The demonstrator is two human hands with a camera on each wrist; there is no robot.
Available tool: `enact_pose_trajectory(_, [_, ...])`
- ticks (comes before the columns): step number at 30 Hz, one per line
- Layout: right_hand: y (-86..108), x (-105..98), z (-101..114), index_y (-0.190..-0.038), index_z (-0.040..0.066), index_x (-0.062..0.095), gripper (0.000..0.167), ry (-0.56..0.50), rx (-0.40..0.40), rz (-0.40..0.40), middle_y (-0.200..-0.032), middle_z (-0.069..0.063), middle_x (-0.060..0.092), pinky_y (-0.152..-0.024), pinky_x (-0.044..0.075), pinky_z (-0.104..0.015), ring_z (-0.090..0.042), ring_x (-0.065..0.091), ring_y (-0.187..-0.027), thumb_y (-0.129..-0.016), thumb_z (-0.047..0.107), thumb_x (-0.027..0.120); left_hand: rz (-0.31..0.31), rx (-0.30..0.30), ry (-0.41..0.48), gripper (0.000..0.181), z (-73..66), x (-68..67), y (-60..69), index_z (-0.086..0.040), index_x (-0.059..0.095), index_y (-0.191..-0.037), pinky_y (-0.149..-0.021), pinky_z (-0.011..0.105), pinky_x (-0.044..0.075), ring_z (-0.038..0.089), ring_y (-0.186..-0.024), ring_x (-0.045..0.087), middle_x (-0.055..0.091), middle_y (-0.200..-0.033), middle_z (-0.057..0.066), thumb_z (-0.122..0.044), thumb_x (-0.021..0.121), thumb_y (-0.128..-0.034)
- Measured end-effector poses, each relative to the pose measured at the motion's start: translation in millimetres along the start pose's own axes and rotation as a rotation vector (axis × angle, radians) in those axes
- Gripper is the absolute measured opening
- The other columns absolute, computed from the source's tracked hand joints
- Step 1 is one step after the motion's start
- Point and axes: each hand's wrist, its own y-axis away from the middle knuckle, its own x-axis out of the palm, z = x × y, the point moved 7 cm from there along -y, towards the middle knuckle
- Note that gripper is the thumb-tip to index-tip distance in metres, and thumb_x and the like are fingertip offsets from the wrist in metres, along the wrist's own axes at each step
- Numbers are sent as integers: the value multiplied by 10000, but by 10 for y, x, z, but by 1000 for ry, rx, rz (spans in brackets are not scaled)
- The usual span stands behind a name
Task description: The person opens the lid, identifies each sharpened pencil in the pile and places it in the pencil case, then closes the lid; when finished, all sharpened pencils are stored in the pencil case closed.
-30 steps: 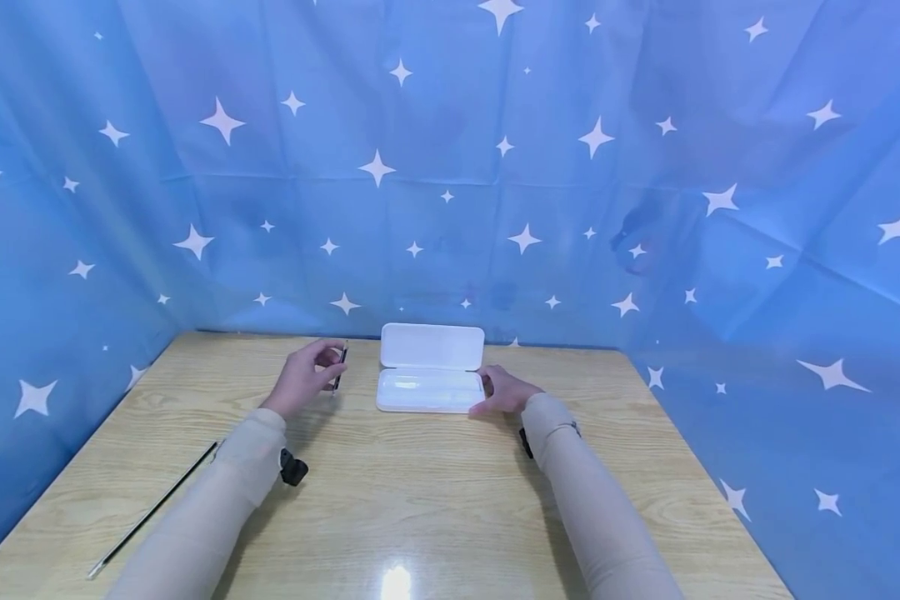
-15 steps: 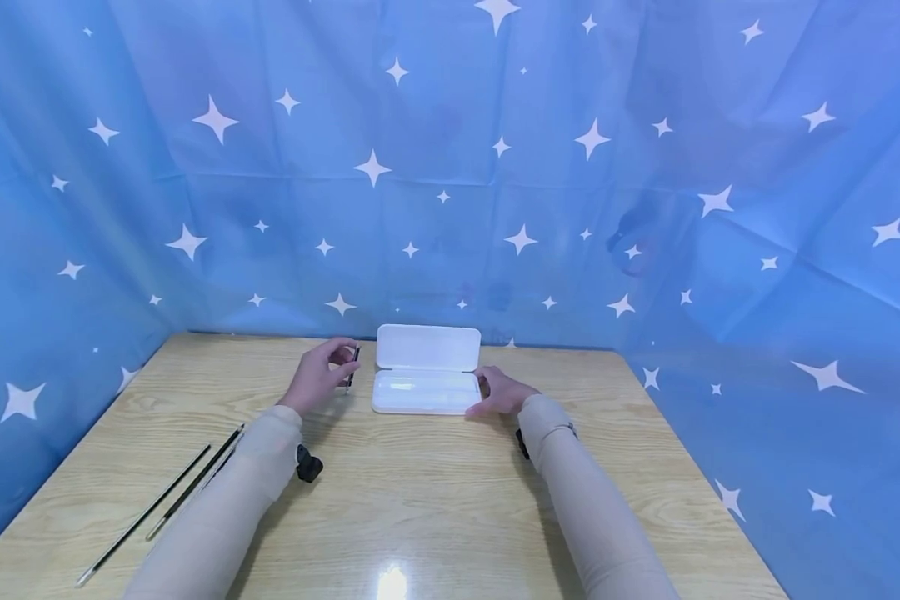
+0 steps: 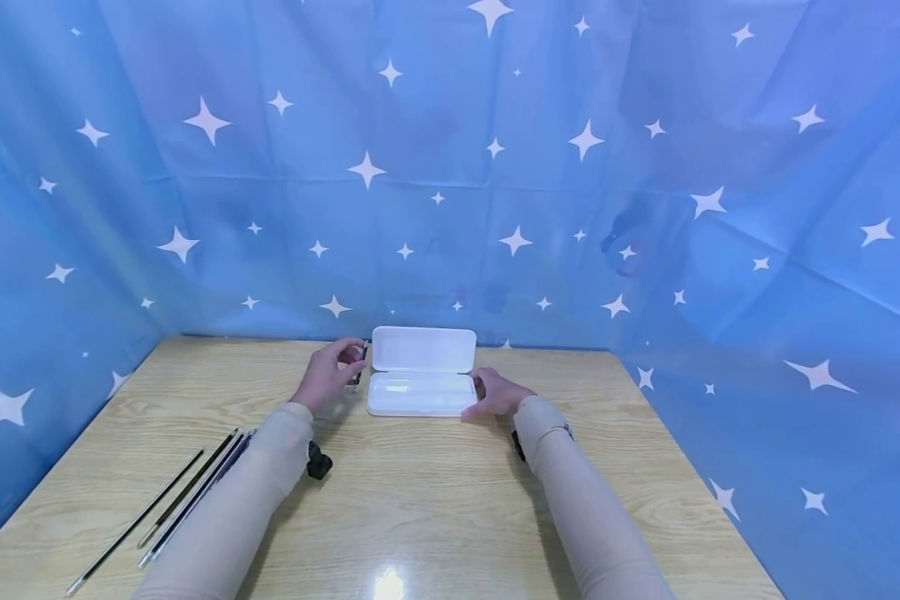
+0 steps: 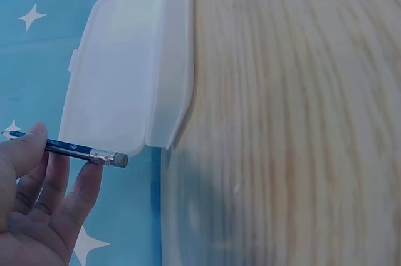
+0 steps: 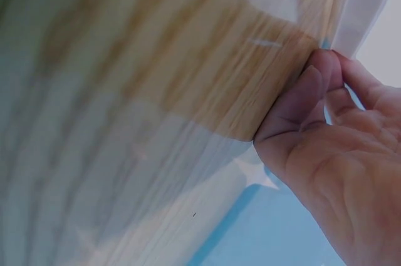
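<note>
The left hand [image 3: 328, 375] has moved right since the earlier frames, bringing the pinched HB pencil [image 4: 72, 149], with its silver ferrule and grey eraser, just left of the white pencil case [image 3: 422, 393]. Thumb and fingertips hold it. The right hand [image 3: 501, 393] remains curled at the case's right end, thumb at the near corner. The hinged lid [image 3: 423, 349] stands raised on the far side; the base shows its glossy white interior. Near left, more slim dark pencil-like sticks [image 3: 187, 489] now show beside the left sleeve [image 3: 232, 508] on the wood-grain table [image 3: 420, 508].
</note>
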Motion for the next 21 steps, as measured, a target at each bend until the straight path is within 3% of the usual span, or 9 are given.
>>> enact_pose_trajectory(8, [-8, 12, -5, -1214, 35, 458, 568, 19, 13, 3, -1118, -118, 464, -830, 385, -384, -236, 437, -982, -871, 295, 829, -10, -11, 16, 296, 19, 91, -39, -38, 648, -1259, -789, 401, 561, 301, -995, 647, 668, -985, 103, -73, 695, -968])
enact_pose_trajectory(17, [-11, -7, -51, -1300, 60, 449, 650, 28, 35, 0, -1171, -91, 453, -883, 399, -392, -238, 434, -1049, -858, 332, 839, -34, -12, 50, 295, -37, 200, -102, -42, 652, -1260, -903, 437, 523, 285, -1033, 629, 666, -1023, 109, -80, 693, -971])
enact_pose_trajectory(21, [-9, 2, -33, -1273, 43, 456, 620, 13, 19, 3, -1156, -107, 457, -866, 394, -400, -246, 434, -1031, -863, 311, 836, -28, -18, 49, 272, -1, 257, -106, -65, 656, -1241, -888, 432, 533, 272, -1032, 627, 660, -1014, 87, -90, 693, -973])
